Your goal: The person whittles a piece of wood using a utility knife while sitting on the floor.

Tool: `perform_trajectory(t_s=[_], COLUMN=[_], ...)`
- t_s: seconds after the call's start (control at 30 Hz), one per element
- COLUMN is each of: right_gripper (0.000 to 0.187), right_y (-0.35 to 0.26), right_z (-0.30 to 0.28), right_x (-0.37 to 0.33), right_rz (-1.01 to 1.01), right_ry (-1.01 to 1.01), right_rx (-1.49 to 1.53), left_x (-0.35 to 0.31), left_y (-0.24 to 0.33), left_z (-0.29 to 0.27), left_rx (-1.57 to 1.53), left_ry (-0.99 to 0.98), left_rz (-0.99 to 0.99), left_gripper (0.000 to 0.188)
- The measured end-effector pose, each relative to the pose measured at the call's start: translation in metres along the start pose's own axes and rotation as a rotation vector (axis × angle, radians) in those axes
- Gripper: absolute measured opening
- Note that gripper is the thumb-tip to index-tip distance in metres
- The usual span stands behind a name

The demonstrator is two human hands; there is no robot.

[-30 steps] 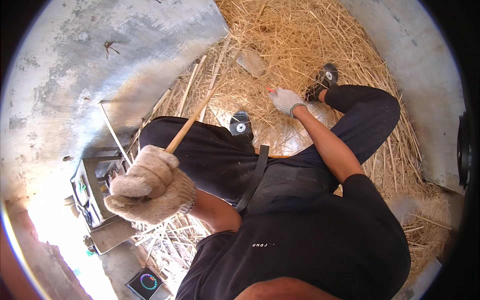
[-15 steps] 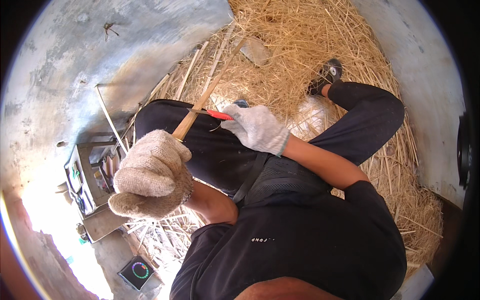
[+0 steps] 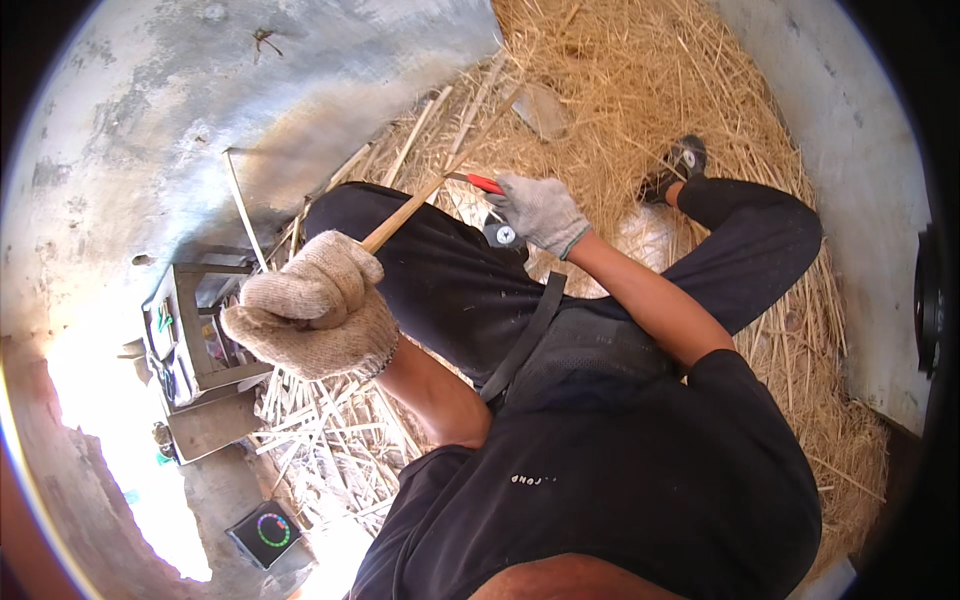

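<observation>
My left hand [image 3: 315,305], in a thick beige knit glove, is closed around the near end of a long, pale wooden strip [image 3: 405,212], perhaps bamboo. The strip slants up and away to the right, over my bent left leg. In a thinner whitish glove, my right hand [image 3: 543,213] grips a red-handled knife [image 3: 484,183]. Its blade points left and meets the strip some way beyond my left hand. The far part of the strip blends into the shavings behind it.
Straw-like shavings [image 3: 620,80] cover the floor around my legs. Several long strips [image 3: 415,135] lie by the left wall, near a flat stone [image 3: 542,110]. To the left stand a small wooden shelf [image 3: 220,378] with things in it and a dark device [image 3: 265,533] with a coloured ring.
My right hand and the knife have moved up and right, farther along the strip from my left hand. My left hand has shifted slightly upward, still gripping. The whole view has also shifted a little.
</observation>
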State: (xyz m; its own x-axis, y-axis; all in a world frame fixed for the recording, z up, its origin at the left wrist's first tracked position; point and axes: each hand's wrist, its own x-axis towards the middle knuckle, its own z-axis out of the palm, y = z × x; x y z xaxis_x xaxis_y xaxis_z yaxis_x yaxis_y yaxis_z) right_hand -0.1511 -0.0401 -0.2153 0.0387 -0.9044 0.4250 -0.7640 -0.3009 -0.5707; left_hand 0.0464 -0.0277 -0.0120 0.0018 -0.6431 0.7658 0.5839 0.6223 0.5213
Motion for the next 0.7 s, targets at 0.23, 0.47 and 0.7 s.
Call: perform_trajectory(t_s=[0.23, 0.47, 0.7], right_gripper=[0.046, 0.043, 0.021], right_y=[0.229, 0.054, -0.117], right_z=[0.012, -0.073, -0.135], right_x=[-0.057, -0.009, -0.013], right_rz=[0.753, 0.496, 0.188], right_ry=[-0.49, -0.136, -0.126], right_rx=[-0.38, 0.034, 0.709], left_x=[0.01, 0.002, 0.009], left_y=[-0.014, -0.01, -0.026], left_z=[0.032, 0.03, 0.036], left_rx=[-0.019, 0.083, 0.018], left_ry=[0.004, 0.218, 0.2], left_rz=[0.031, 0.077, 0.092], left_gripper=[0.061, 0.061, 0.065])
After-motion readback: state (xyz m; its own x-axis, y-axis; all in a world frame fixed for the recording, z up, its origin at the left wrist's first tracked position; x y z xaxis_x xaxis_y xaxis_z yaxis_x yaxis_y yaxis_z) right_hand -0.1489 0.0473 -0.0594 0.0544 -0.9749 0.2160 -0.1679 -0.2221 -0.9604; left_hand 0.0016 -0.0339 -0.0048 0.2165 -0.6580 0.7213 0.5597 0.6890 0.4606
